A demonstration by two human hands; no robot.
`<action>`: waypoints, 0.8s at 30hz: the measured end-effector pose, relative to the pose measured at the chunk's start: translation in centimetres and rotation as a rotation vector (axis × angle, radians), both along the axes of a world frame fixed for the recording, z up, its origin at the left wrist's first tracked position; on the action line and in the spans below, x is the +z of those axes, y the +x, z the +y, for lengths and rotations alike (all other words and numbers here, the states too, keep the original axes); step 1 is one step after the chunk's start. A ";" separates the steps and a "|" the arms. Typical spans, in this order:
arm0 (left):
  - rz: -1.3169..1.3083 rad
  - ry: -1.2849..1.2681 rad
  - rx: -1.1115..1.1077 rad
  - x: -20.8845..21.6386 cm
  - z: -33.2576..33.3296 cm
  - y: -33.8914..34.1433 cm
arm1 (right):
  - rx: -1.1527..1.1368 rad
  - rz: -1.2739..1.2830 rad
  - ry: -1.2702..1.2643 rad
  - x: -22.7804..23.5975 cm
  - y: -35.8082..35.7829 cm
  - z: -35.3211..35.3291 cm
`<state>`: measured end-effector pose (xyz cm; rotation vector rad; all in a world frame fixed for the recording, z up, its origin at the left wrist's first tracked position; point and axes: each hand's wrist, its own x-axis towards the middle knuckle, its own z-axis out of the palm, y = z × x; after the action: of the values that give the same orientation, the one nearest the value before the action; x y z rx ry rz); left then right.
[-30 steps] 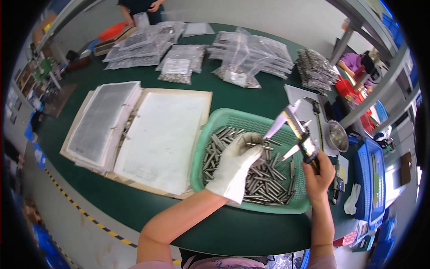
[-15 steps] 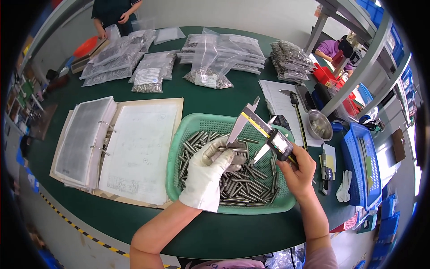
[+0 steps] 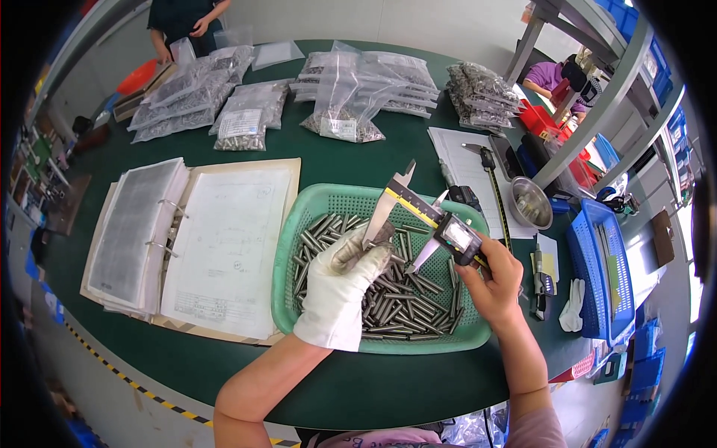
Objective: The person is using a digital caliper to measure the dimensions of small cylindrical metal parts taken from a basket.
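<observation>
My left hand (image 3: pixel 336 287) wears a white glove and pinches a metal pin (image 3: pixel 380 243) between thumb and fingers, above the green basket (image 3: pixel 426 346). Most of that pin is hidden by the fingers and a caliper jaw. In my bare right hand (image 3: pixel 497 282) is a digital caliper (image 3: pixel 415 207), gripped around its display end. Its jaws are spread wide, with the fixed jaw beside the left fingertips and the sliding jaw over the basket. Many loose steel pins (image 3: pixel 407 310) lie jumbled in the basket below both hands.
Left of the basket lies an open ring binder (image 3: pixel 220 246). Bagged metal parts (image 3: pixel 343 123) line the table's back. On the right are a second caliper (image 3: pixel 489 168), a metal bowl (image 3: pixel 531 203), a micrometer (image 3: pixel 543 284), a white glove (image 3: pixel 573 306) and a blue basket (image 3: pixel 597 269). Two other people are farther back.
The pin in my left hand has turned from lying crosswise to mostly hidden in the fingers. The caliper has shifted slightly left. The whole view has moved a little.
</observation>
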<state>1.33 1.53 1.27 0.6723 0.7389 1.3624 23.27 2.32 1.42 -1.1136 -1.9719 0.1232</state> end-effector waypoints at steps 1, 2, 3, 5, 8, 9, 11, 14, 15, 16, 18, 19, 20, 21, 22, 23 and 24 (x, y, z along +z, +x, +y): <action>0.004 -0.004 -0.014 0.0 0.0 0.0 | -0.001 -0.009 0.010 0.0 -0.1 0.0; 0.004 -0.004 -0.013 -0.1 0.0 -0.1 | -0.002 -0.018 0.021 0.0 -0.1 0.0; -0.002 0.007 -0.010 -0.2 -0.1 -0.1 | -0.001 -0.018 0.020 0.1 -0.2 0.0; -0.007 0.017 -0.005 -0.2 -0.1 -0.1 | -0.008 -0.060 0.015 0.2 -0.3 0.0; -0.028 0.009 -0.013 -0.1 -0.2 -0.1 | -0.013 -0.068 0.027 0.2 -0.4 0.0; -0.022 0.017 -0.015 -0.1 -0.2 -0.2 | -0.012 -0.068 0.026 0.2 -0.4 0.0; -0.015 0.024 -0.018 -0.2 -0.2 -0.2 | -0.009 -0.077 0.024 0.2 -0.4 0.0; -0.037 0.037 -0.021 -0.2 -0.2 -0.2 | -0.008 -0.076 0.046 0.2 -0.5 0.0; -0.039 0.038 -0.014 -0.3 -0.2 -0.2 | -0.009 -0.076 0.045 0.2 -0.5 0.0; -0.041 0.038 -0.008 -0.3 -0.2 -0.2 | -0.011 -0.080 0.045 0.2 -0.5 0.0; -0.036 0.040 -0.004 -0.1 -0.1 -0.2 | -0.014 -0.086 0.043 0.2 -0.5 0.0; -0.030 0.043 0.003 -0.1 -0.1 -0.2 | -0.018 -0.087 0.046 0.2 -0.6 0.0; -0.029 0.042 0.002 -0.2 -0.1 -0.2 | -0.023 -0.088 0.050 0.2 -0.6 0.0; -0.029 0.060 0.009 -0.3 -0.1 -0.2 | -0.023 -0.087 0.048 0.2 -0.6 0.0; -0.028 0.079 0.016 -0.3 -0.1 -0.2 | -0.023 -0.092 0.045 0.2 -0.6 0.0; -0.028 0.078 0.016 -0.5 -0.1 -0.2 | -0.024 -0.097 0.042 0.2 -0.6 0.0; -0.051 0.097 0.010 -0.6 -0.1 -0.2 | -0.024 -0.097 0.042 0.3 -0.6 0.0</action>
<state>1.12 1.48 0.67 0.7083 0.6393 1.4267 22.63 2.36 1.69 -1.1347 -2.0361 0.0155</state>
